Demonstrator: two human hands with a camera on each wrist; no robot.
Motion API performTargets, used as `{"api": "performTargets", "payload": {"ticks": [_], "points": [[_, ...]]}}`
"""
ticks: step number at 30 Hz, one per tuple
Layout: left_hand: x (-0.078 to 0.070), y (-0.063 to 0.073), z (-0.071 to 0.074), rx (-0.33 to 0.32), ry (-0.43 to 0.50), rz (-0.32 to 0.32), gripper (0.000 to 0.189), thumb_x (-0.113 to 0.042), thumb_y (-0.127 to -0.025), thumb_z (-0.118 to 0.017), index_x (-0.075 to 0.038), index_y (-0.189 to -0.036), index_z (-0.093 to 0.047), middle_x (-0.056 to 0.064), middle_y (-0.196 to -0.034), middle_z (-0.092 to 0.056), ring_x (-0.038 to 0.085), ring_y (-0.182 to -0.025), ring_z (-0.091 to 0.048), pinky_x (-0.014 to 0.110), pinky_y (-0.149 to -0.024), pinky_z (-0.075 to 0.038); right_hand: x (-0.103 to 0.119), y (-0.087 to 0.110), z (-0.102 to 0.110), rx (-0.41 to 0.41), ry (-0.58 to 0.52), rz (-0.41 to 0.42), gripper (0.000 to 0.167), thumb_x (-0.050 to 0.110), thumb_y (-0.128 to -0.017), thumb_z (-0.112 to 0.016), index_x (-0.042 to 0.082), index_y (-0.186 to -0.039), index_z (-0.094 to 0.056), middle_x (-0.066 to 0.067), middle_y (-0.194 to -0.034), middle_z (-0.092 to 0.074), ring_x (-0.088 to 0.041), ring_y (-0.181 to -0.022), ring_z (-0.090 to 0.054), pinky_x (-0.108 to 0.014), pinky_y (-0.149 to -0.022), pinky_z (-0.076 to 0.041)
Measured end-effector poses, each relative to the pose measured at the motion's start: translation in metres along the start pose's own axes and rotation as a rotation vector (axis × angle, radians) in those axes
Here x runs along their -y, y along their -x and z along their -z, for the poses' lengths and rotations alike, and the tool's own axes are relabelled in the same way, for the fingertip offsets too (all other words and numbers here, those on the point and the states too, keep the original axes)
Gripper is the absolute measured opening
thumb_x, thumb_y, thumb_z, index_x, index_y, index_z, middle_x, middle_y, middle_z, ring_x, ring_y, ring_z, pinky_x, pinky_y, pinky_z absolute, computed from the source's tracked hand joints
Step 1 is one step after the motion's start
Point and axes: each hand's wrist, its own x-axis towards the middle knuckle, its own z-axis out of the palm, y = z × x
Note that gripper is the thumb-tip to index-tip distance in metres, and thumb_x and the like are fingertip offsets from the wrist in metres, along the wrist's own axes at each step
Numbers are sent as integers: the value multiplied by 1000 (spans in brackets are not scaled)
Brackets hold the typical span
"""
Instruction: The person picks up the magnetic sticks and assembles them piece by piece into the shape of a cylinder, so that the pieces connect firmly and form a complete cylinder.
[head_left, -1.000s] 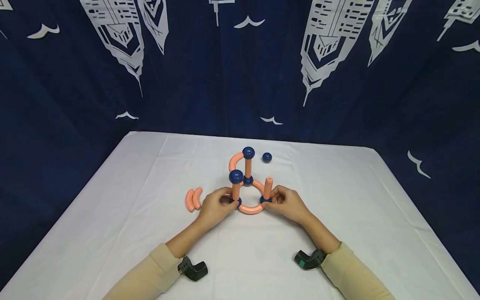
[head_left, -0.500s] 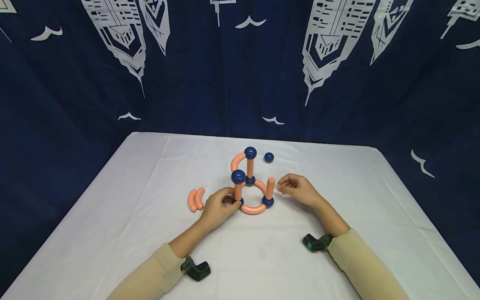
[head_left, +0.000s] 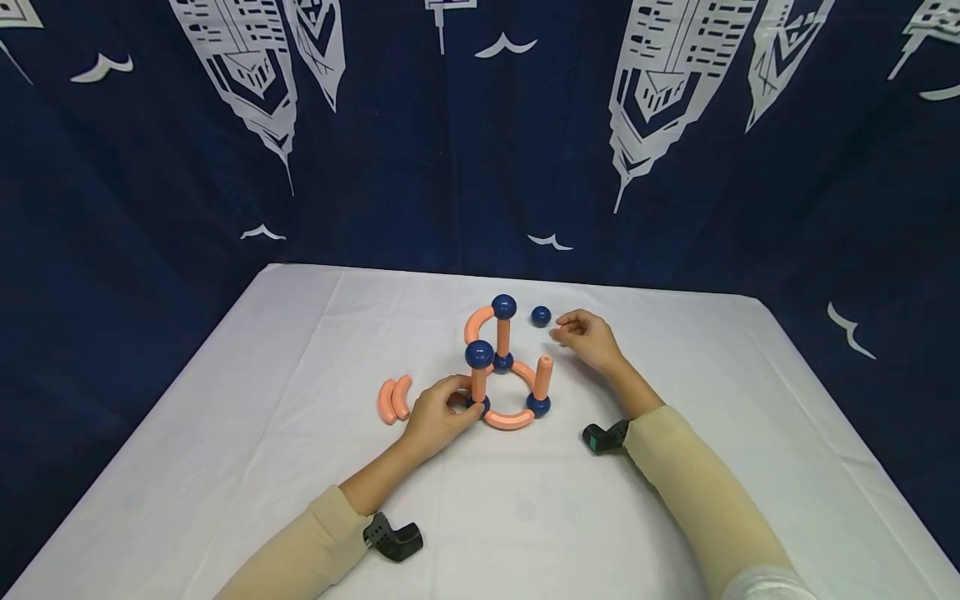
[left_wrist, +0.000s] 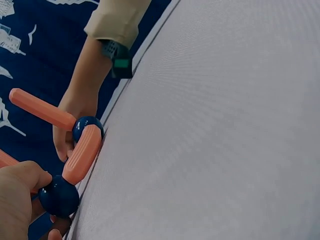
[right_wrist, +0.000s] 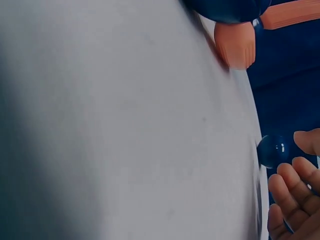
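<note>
A toy frame of blue balls and orange rods stands on the table, its base a ring of curved rods (head_left: 510,421) joined by balls. My left hand (head_left: 438,419) grips the ring's near-left ball (left_wrist: 59,196), above which an upright rod carries another blue ball (head_left: 479,354). On the near-right ball (head_left: 538,405) stands an upright rod (head_left: 543,377) with a bare top. At the back, a ball-topped rod (head_left: 503,337) has a curved rod (head_left: 477,323) hanging from its ball. My right hand (head_left: 590,339), holding nothing, hovers beside a loose blue ball (head_left: 541,316), apart from it in the right wrist view.
Two loose curved orange rods (head_left: 393,400) lie side by side left of my left hand. A white cloth covers the table (head_left: 300,350). Behind its far edge hangs a dark blue curtain (head_left: 450,167) with white prints.
My right hand has let go of the near-right ball and moved away to the back, near the loose ball. The left hand keeps its grip, and the toy frame stands as before.
</note>
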Motion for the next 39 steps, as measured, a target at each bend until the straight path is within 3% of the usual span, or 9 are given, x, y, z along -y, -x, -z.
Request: {"api": "performTargets", "payload": {"ticks": [7,14,17,27,34,39], "points": [[-1,-1,-1,15,8,-2,26,-7,-84,-74,-5,-109,-69,8,-103,-67,21,-84,-66,33,-73,-54,0,-14,-8,15,75,-85,48,20,-88,-70,-6,-125,-54,-16,-99,-64,-23,-86,-56,-30,-76,-44],[0,0,-2,24,3,7,28,-8,-84,-74,-5,-112,-68,9,-103,-67,20,-84,-66,33,-74,-54,4,-25,-11,56,148,-175,61,33,-88,-70,-2,-133,-49,-15,-102,-61,-25,-88,-54,-35,-78,-43],[0,0,-2,25,-6,2,28,-7,-84,-74,-4,-111,-68,9,-102,-67,20,-84,-65,33,-74,-54,6,-28,-12,66,201,-174,64,37,-87,-69,-2,-135,-50,-15,-101,-60,-25,-87,-53,-35,-77,-43],[-1,0,0,22,-33,-4,26,-9,-85,-73,-5,-110,-68,8,-100,-67,20,-83,-65,33,-74,-54,7,-32,-18,76,278,-165,55,37,-90,-67,2,-131,-56,-17,-107,-60,-28,-92,-52,-39,-81,-43],[0,0,2,21,-39,3,27,-9,-84,-73,-6,-111,-68,8,-100,-67,19,-83,-65,33,-74,-53,10,-30,-16,47,209,-205,46,31,-89,-63,-2,-118,-51,-13,-98,-54,-23,-82,-50,-32,-70,-41],[0,0,2,20,-34,-2,26,-9,-84,-73,-6,-110,-68,7,-100,-67,20,-83,-65,32,-74,-53,14,-23,-9,57,152,-180,41,26,-87,-61,-1,-115,-50,-9,-89,-53,-19,-76,-51,-28,-66,-40]]}}
